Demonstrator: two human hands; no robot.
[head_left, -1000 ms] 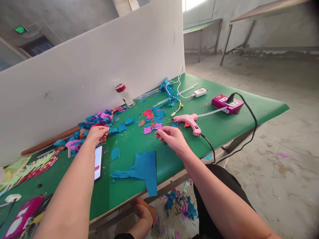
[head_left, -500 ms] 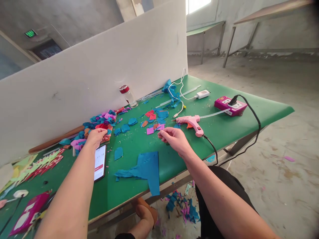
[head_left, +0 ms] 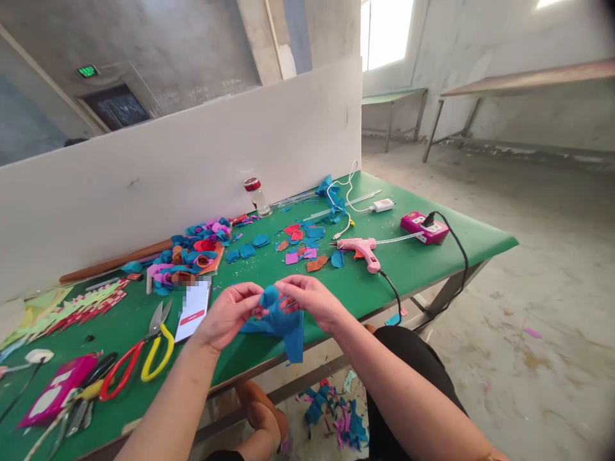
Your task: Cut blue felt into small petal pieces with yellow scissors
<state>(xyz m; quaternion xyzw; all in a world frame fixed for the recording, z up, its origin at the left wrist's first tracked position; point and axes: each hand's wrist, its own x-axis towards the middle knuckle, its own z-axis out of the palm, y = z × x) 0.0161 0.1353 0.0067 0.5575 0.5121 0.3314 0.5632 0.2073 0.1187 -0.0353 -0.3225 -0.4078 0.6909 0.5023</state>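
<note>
My left hand [head_left: 230, 314] pinches a small, curled piece of blue crepe paper [head_left: 269, 296] over the near edge of the table. From the other side, the closed fingers of my right hand [head_left: 310, 301] grip the same piece at its right edge. Directly beneath lies a larger blue crepe paper sheet [head_left: 291, 330], partly covered by my hands and hanging over the edge. A phone [head_left: 193, 310] rests left of my left hand. Beyond my right hand sit a pink glue gun [head_left: 358, 248] and a brown paper piece [head_left: 317, 263].
Rolled paper flowers [head_left: 192, 253] are heaped at the back left, near scissors [head_left: 156, 339] and a magenta power strip [head_left: 60, 390]. A red-lidded glass jar [head_left: 258, 198] stands by the white partition [head_left: 192, 173]. The glue gun's cord droops off the right edge from another magenta socket box [head_left: 425, 228].
My left hand has come from the flower heap to the middle, and my right hand has shifted left to meet it. Both now hold the blue piece. The view has tilted up; the scissors are uncovered.
</note>
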